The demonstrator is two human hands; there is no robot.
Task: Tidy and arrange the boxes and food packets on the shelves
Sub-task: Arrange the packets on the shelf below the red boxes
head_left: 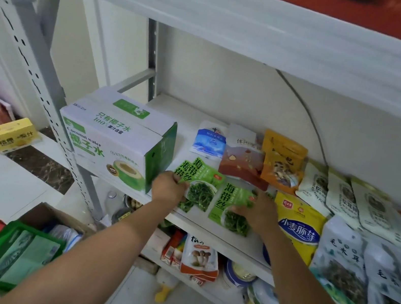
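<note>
Two green seaweed packets lie flat on the white shelf (pixel 219 238) near its front edge. My left hand (pixel 169 186) grips the left seaweed packet (pixel 200 178) at its lower left edge. On the right seaweed packet (pixel 227 205) my right hand (pixel 258 210) rests with fingers spread across it. A white and green coconut water box (pixel 112 141) stands just left of my left hand. Behind the packets lie a blue and white packet (pixel 209 141), a brown packet (pixel 242 156) and an orange packet (pixel 282 161).
A yellow packet (pixel 298 228) and several white and green packets (pixel 351 261) fill the shelf to the right. The lower shelf holds a mushroom packet (pixel 199 257) and tins. On the floor at left stand a green carton (pixel 12 255), red boxes and a yellow box (pixel 11 134).
</note>
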